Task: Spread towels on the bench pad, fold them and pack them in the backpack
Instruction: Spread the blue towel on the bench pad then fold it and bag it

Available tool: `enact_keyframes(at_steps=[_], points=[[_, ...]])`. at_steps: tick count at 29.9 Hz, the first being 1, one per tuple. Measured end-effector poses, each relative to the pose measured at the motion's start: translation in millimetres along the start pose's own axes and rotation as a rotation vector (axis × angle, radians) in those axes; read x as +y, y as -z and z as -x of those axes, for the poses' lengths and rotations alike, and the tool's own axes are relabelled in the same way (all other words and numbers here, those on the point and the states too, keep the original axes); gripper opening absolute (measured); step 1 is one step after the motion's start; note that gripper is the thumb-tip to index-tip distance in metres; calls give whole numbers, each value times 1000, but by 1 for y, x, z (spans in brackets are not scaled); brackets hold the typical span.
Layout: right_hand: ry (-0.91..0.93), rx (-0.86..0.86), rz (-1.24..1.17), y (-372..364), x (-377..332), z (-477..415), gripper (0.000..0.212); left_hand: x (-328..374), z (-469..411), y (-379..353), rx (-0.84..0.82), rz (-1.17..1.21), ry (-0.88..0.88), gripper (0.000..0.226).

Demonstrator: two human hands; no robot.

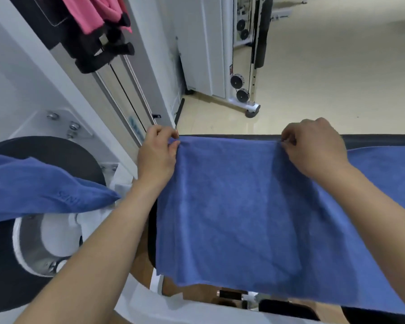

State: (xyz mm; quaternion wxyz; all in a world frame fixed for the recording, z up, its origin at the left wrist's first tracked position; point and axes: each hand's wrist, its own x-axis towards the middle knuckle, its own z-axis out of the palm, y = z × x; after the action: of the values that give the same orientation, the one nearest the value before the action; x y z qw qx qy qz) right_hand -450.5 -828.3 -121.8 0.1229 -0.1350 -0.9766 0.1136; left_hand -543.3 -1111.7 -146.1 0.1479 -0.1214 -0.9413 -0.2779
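While left hand (157,155) and right hand (313,148) pinch towel (232,206), bench pad (381,139) beneath

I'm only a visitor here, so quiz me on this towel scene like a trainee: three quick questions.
1. True or false: the left hand and right hand both pinch the far edge of the blue terry towel.
2. The towel lies over: A) the black padded bench pad, B) a wooden table, C) a sink.
3. Fill in: the fabric hanging at upper left is ____.
Key: 1 true; 2 A; 3 pink.
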Motion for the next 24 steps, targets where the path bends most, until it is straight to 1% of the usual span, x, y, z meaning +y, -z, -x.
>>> enact_keyframes(at_steps=[2,4,5,7,9,11,13,15,18,20,24], points=[[2,75,36,-5,-3,2,22,0,19,5,35,71,43,24],[51,103,2,-10,-15,6,28,-1,60,11,74,128,120,23],[100,97,-24,-12,-26,6,29,-3,85,12,67,143,147,21],[230,44,-101,-18,-56,4,28,-10,135,9,40,155,211,19],[365,-19,-175,-28,-94,-1,28,-23,175,2,55,137,338,21],[460,-61,-200,-40,-130,-8,29,-31,199,-2,76,117,476,23],[509,-84,-156,-53,-161,-15,28,-33,213,-4,35,108,557,24],[528,-103,-50,-61,-182,-22,26,-34,219,-6,-7,103,582,24],[535,-174,86,-65,-198,-31,27,-36,218,-4,16,126,634,16],[534,-224,120,-63,-206,-35,25,-38,215,-1,19,151,658,11],[562,-265,111,-59,-219,-42,22,-46,213,1,19,181,675,9]])
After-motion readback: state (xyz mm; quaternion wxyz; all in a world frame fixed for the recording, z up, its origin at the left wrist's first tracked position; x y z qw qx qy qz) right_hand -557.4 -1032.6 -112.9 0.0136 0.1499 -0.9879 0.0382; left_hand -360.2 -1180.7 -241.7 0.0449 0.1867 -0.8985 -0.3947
